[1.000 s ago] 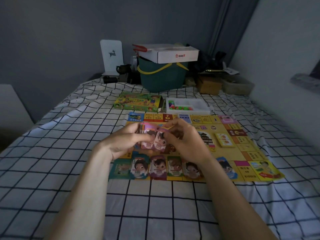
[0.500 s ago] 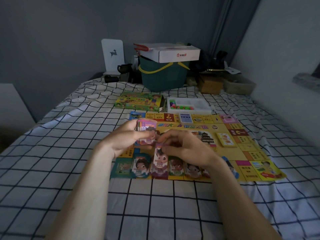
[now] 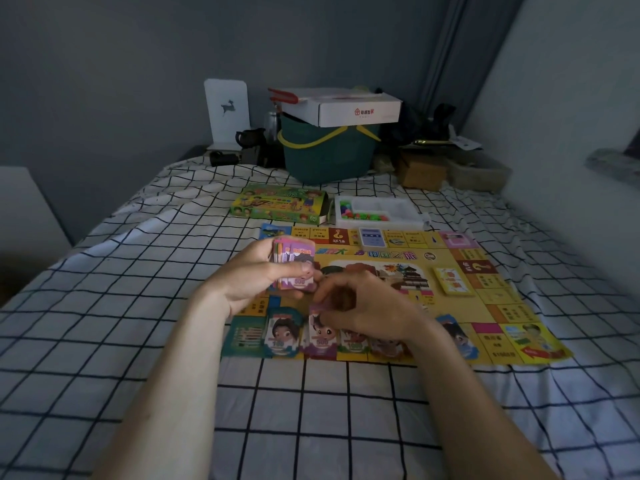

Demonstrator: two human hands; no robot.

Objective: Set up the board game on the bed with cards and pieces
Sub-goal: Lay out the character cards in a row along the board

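At the centre of the frame the left hand (image 3: 256, 275) grips a stack of pink cards (image 3: 294, 268), thumb across its face. Just right of it and lower, the right hand (image 3: 363, 306) pinches a single purple card (image 3: 320, 332) down onto the near edge of the game board (image 3: 485, 306), which lies on the checked bed (image 3: 104, 306). The purple card sits in a row of face-up cards (image 3: 282, 336) along that edge. Above the board, toward upper centre, lie the green game box (image 3: 277, 204) and a white tray of coloured pieces (image 3: 377, 211).
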